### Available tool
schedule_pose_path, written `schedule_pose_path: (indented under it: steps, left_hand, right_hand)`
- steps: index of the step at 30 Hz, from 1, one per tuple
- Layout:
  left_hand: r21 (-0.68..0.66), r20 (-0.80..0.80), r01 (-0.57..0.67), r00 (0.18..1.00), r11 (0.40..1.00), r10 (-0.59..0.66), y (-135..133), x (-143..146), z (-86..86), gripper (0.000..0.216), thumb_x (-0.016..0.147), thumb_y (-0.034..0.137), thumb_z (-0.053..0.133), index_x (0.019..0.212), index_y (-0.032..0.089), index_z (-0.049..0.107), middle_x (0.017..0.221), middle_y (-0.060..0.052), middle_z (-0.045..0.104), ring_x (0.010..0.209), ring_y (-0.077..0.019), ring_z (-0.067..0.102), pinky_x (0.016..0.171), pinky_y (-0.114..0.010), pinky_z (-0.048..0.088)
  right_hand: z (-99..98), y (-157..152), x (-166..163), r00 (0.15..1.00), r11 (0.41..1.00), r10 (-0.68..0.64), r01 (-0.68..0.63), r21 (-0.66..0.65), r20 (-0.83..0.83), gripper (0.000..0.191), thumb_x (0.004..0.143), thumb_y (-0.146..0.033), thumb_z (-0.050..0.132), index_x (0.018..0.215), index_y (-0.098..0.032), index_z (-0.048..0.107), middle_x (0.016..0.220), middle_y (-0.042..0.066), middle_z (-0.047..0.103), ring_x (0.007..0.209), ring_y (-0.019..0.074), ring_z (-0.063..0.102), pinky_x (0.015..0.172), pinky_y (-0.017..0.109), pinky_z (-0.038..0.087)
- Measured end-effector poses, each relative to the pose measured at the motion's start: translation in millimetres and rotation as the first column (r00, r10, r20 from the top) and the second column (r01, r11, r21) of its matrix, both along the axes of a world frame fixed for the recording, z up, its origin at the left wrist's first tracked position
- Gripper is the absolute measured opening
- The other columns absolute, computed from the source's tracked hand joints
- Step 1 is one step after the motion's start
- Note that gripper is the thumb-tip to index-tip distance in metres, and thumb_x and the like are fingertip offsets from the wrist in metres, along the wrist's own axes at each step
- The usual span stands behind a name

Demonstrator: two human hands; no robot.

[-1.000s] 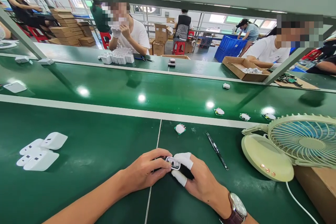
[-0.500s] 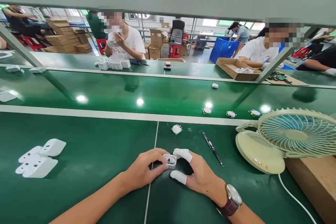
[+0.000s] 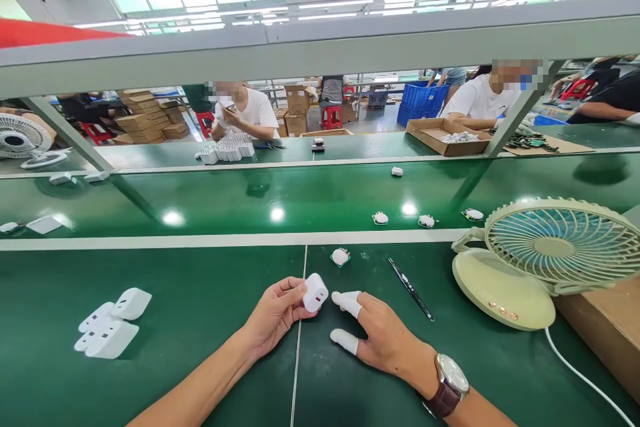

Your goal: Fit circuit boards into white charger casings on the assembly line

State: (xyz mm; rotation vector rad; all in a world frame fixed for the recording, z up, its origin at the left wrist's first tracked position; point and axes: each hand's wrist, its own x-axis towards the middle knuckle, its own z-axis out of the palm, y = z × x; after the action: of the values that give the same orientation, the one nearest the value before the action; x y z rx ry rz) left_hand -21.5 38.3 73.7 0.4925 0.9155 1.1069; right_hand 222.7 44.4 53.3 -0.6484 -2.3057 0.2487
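Note:
Between the thumb and fingers of my left hand (image 3: 275,317) is a small white charger housing (image 3: 315,292), tilted so that the face with its port openings shows. My right hand (image 3: 383,333) is just to the right of it, thumb and forefinger apart and holding nothing; white finger cots cover their tips. Beyond the hands a green circuit board with a white part on top (image 3: 341,257) lies on the bench. Black tweezers (image 3: 411,289) rest to the right of that board. Several more white charger housings (image 3: 113,337) are grouped on the left.
A pale yellow fan (image 3: 505,287) stands at the right beside a cardboard box (image 3: 605,327). Several boards, one marked here (image 3: 427,221), lie on the green strip (image 3: 225,203) behind the white edge. Co-workers sit across the bench, near an open carton (image 3: 447,137). A frame bar (image 3: 320,53) crosses above.
My left hand has lifted and turned the charger housing, so its port face now shows instead of its open end. My right hand stays open beside it. The camera view has tipped upward.

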Motion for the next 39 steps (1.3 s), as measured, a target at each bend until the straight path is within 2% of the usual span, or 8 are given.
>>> schedule_pose_path:
  steps: [5, 9, 13, 19, 22, 27, 35, 39]
  left_hand:
    - [0.025, -0.039, -0.010, 0.999, 1.000, 0.011, 0, 2, 3.3, 0.035, 0.068, 0.027, 0.098, 0.083, 0.011, 0.071, 0.083, -0.008, 0.079, 0.070, -0.0155, 0.075, 0.065, -0.024, 0.067]
    - [0.023, -0.055, -0.014, 0.998, 1.000, 0.015, -1, 5, 9.3, 0.029, 0.073, 0.026, 0.094, 0.083, 0.011, 0.071, 0.084, -0.006, 0.079, 0.070, -0.0137, 0.075, 0.064, -0.021, 0.066]
    - [-0.017, -0.066, 0.069, 0.995, 0.997, -0.070, -8, 16, 12.7, 0.031, 0.073, 0.028, 0.094, 0.088, 0.009, 0.075, 0.084, -0.007, 0.077, 0.072, -0.0140, 0.074, 0.068, -0.020, 0.066]
    - [-0.016, -0.073, 0.196, 0.978, 0.980, -0.197, -17, 26, 9.5, 0.036, 0.074, 0.038, 0.094, 0.085, 0.009, 0.075, 0.079, -0.008, 0.076, 0.071, -0.0166, 0.074, 0.070, -0.026, 0.066]
    - [-0.028, -0.059, 0.219, 0.974, 0.975, -0.220, -17, 25, 7.4, 0.036, 0.073, 0.039, 0.094, 0.083, 0.009, 0.075, 0.078, -0.008, 0.076, 0.069, -0.0167, 0.074, 0.067, -0.027, 0.066]
    - [-0.063, -0.043, 0.249, 0.967, 0.966, -0.252, -17, 24, 4.3, 0.040, 0.071, 0.041, 0.095, 0.079, 0.009, 0.073, 0.070, -0.007, 0.074, 0.062, -0.0148, 0.073, 0.062, -0.024, 0.066]
    - [-0.079, -0.040, 0.282, 0.957, 0.956, -0.286, -18, 25, 4.0, 0.042, 0.070, 0.043, 0.095, 0.073, 0.010, 0.069, 0.066, -0.007, 0.074, 0.058, -0.0155, 0.074, 0.057, -0.020, 0.063]
    - [-0.059, -0.098, 0.262, 0.959, 0.963, -0.267, -19, 26, 3.2, 0.045, 0.069, 0.046, 0.095, 0.073, 0.012, 0.066, 0.067, -0.006, 0.073, 0.058, -0.0145, 0.072, 0.057, -0.021, 0.063]
  right_hand:
    - [-1.2, 1, -2, 1.000, 0.997, -0.008, 0.009, 0.076, -0.013, 0.051, 0.104, -0.034, 0.057, 0.149, -0.014, 0.043, 0.101, 0.012, 0.069, 0.081, 0.0254, 0.068, 0.070, 0.040, 0.062]
    - [-0.3, -1, -3, 1.000, 0.996, -0.016, 0.016, 0.092, 0.002, 0.058, 0.104, -0.034, 0.056, 0.154, -0.012, 0.036, 0.095, 0.011, 0.069, 0.075, 0.0248, 0.066, 0.068, 0.039, 0.060]
    - [2.8, -6, -5, 0.996, 0.995, -0.054, 0.060, 0.081, -0.077, 0.067, 0.104, -0.039, 0.058, 0.157, -0.010, 0.028, 0.104, 0.015, 0.069, 0.085, 0.0268, 0.067, 0.076, 0.041, 0.060]
    - [5.3, -7, -8, 0.987, 0.986, -0.110, 0.123, 0.115, -0.118, 0.037, 0.106, -0.040, 0.050, 0.129, -0.011, 0.053, 0.084, 0.008, 0.066, 0.068, 0.0232, 0.060, 0.062, 0.037, 0.053]
    - [5.0, -8, -10, 0.984, 0.984, -0.122, 0.137, 0.110, -0.132, 0.030, 0.106, -0.039, 0.049, 0.118, -0.012, 0.057, 0.082, 0.008, 0.065, 0.065, 0.0218, 0.057, 0.059, 0.035, 0.050]
    - [5.6, -9, -12, 0.979, 0.986, -0.131, 0.146, 0.087, -0.153, 0.039, 0.108, -0.043, 0.045, 0.125, -0.010, 0.056, 0.081, 0.008, 0.066, 0.066, 0.0214, 0.057, 0.060, 0.034, 0.048]
    - [8.6, -12, -12, 0.977, 0.988, -0.149, 0.143, -0.053, -0.150, 0.037, 0.107, -0.046, 0.046, 0.114, -0.013, 0.061, 0.077, 0.005, 0.063, 0.065, 0.0193, 0.055, 0.061, 0.032, 0.046]
    - [3.2, -11, -11, 0.979, 0.987, -0.156, 0.151, -0.049, -0.132, 0.037, 0.105, -0.043, 0.052, 0.125, -0.012, 0.058, 0.081, 0.005, 0.065, 0.067, 0.0196, 0.057, 0.063, 0.032, 0.047]
